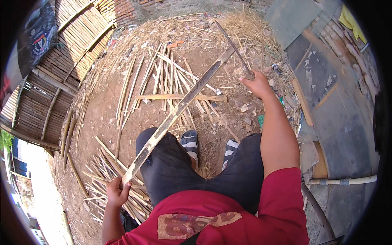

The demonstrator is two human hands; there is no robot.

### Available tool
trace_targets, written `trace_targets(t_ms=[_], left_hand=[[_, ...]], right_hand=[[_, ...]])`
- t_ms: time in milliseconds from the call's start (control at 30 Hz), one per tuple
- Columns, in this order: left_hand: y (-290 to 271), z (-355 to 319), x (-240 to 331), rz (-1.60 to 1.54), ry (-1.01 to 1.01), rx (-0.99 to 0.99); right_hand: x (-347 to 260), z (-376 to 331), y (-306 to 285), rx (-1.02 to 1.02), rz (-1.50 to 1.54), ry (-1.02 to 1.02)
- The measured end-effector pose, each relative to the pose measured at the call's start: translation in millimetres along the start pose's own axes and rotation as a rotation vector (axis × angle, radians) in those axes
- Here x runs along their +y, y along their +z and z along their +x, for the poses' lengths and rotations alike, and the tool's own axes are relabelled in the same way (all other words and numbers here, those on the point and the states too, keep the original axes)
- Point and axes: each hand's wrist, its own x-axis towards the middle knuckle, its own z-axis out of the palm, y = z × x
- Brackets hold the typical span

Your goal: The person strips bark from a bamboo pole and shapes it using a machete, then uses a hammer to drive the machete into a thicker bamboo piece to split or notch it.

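My left hand (116, 192) is closed round the near end of a long split bamboo piece (173, 116). Its pale edges and dark hollow inner face show as it slants up to the right, across my left thigh. My right hand (256, 83) grips the handle of a machete (232, 44), whose long dark blade looks narrow from this angle and points away to the upper left. Near the blade's middle, the far end of the bamboo passes close; whether they touch I cannot tell.
Split bamboo strips (163, 77) lie spread on the dirt ahead, with a flat wooden strip (179, 97) across them. Another pile of thin strips (110, 179) is beside my left leg. A bamboo slat panel (77, 45) stands left; dark boards (322, 81) lean at right. Dry straw (245, 30) covers the far ground.
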Motion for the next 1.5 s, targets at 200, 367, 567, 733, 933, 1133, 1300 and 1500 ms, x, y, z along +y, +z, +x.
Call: trace_targets(t_ms=[200, 367, 567, 733, 933, 1133, 1300, 1500], left_hand=[[16, 5, 5, -0.031, -0.014, -0.023], [11, 8, 1, -0.145, -0.054, -0.080], [-6, 9, 14, -0.141, -0.112, -0.183], [4, 9, 5, -0.209, -0.098, -0.182], [-2, 13, 12, -0.201, -0.057, -0.162], [-5, 12, 15, -0.194, -0.047, -0.171], [8, 22, 22, -0.166, -0.049, -0.115], [6, 19, 29, -0.047, -0.002, -0.068]], right_hand=[[-38, -20, 5, -0.163, -0.130, -0.257], [-66, -36, 11, -0.258, -0.265, -0.462], [-1, 0, -11, 0.096, -0.094, -0.055], [-44, -27, -4, -0.092, -0.128, -0.312], [-67, -33, -15, -0.142, -0.266, -0.395], [-17, -17, -25, 0.319, -0.079, -0.254], [-55, -35, -8, -0.061, -0.147, -0.460], [-73, -40, -1, -0.111, -0.319, -0.635]])
